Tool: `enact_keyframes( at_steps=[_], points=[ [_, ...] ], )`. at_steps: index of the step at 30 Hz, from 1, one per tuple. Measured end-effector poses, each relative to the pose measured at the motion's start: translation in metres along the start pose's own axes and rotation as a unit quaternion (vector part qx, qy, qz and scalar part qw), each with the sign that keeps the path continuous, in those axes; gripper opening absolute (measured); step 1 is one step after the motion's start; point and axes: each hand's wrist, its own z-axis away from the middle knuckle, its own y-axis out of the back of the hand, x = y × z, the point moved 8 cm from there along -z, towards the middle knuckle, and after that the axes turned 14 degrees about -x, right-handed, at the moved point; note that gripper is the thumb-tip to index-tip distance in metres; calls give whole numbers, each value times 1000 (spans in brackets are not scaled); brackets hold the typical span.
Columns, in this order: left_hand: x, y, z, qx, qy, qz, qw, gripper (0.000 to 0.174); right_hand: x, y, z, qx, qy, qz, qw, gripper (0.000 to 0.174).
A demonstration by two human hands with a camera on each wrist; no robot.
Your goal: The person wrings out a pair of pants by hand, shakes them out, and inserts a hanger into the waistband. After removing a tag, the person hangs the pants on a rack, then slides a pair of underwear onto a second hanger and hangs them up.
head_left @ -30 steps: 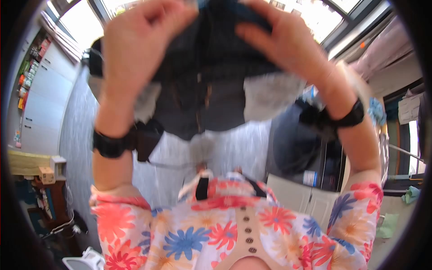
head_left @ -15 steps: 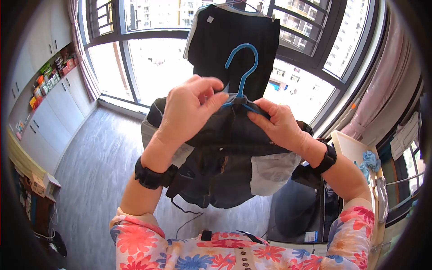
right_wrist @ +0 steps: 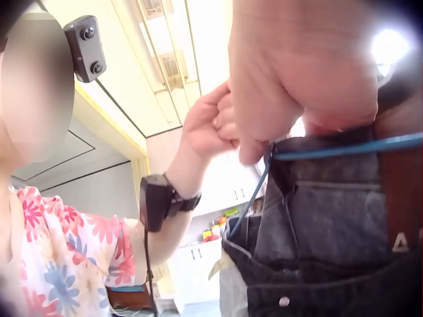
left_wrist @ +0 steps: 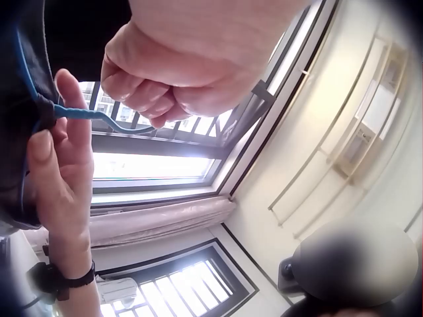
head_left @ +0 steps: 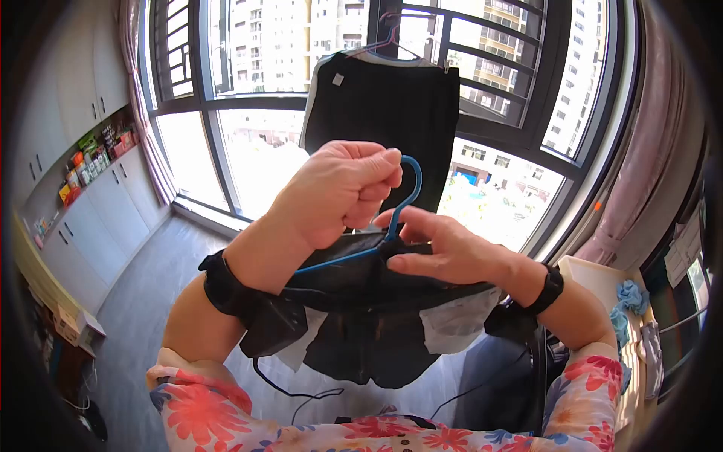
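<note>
A blue hanger point(head_left: 418, 182) sits inside the waist of dark denim pants point(head_left: 369, 350), which hang below both hands. Light pocket linings point(head_left: 456, 322) are turned out at the sides. My left hand point(head_left: 335, 188) pinches the tip of the hanger's hook, the other fingers curled into the palm. Around the hook's base my right hand point(head_left: 459, 248) is spread, index finger behind and thumb in front at the waistband. In the left wrist view the right hand's fingers point(left_wrist: 78, 115) look fairly straight beside the hanger's neck. A metal button point(right_wrist: 284, 302) shows on the pants in the right wrist view.
A black garment point(head_left: 384, 102) hangs from another hanger before the window. To the right, a cream tray-like surface point(head_left: 581, 265) bears a crumpled blue cloth point(head_left: 633, 296). A large dark object point(head_left: 489, 377) stands at lower right. Cabinets point(head_left: 98, 252) line the left wall.
The pants have come down from high in view. My left hand has moved from the waistband to the hook's tip; my right hand has loosened from the waistband beside the hanger's neck.
</note>
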Motion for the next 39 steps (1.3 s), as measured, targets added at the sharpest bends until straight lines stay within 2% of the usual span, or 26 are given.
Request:
enact_keyframes(
  at_steps=[1,2,3,6,8,11,13,18,21,22,24,25,26,27,29,30,32,33,35,39],
  points=[
    [-1,-6,-7,-4,9,-3,1000,26,9,-2,1,-25,-45,-51,997,32],
    [0,-11,-13,5,16,-24,1000,26,32,-4,-2,-4,-23,-127,992,32],
    [2,-16,-19,14,23,-43,999,26,33,-2,1,-8,-27,-136,990,30],
    [7,-21,-29,-4,30,-45,999,26,28,12,6,16,-9,-100,995,28],
    [16,-25,-33,-6,38,-65,997,26,16,25,10,28,32,-11,999,26],
    [24,-27,-40,-18,50,-88,995,27,10,37,10,10,58,31,998,26],
    [27,-20,-40,7,64,-123,990,26,17,39,6,7,66,35,997,26],
    [23,5,-45,-20,76,-126,989,26,28,42,-10,6,70,89,994,27],
    [21,25,-48,-49,62,-66,995,26,32,51,-29,42,56,74,995,29],
    [31,39,-44,19,22,-129,991,24,34,54,-39,36,47,93,994,30],
    [40,53,-40,114,-60,-235,963,24,35,66,-45,49,1,129,990,33],
    [42,61,-30,149,-109,-282,942,28,34,73,-52,64,-25,149,986,33],
    [40,69,-20,179,-123,-354,910,32,36,79,-57,84,-21,159,983,34],
    [31,80,-12,181,-134,-393,892,32,37,86,-59,126,4,212,969,33],
    [2,101,-3,171,-120,-486,849,30,38,94,-62,168,20,227,959,34],
    [-13,104,-7,141,-63,-512,845,28,40,96,-65,154,-15,204,967,34],
    [-30,112,-16,110,35,-554,825,19,45,99,-69,169,-23,203,964,33],
    [-36,121,-20,100,37,-552,827,19,48,100,-72,175,-23,206,963,32],
    [-31,137,-28,131,-69,-574,805,14,59,103,-73,191,-49,192,961,32],
    [-28,152,-38,156,-107,-569,801,13,70,110,-77,212,-57,174,960,33]
  ],
)
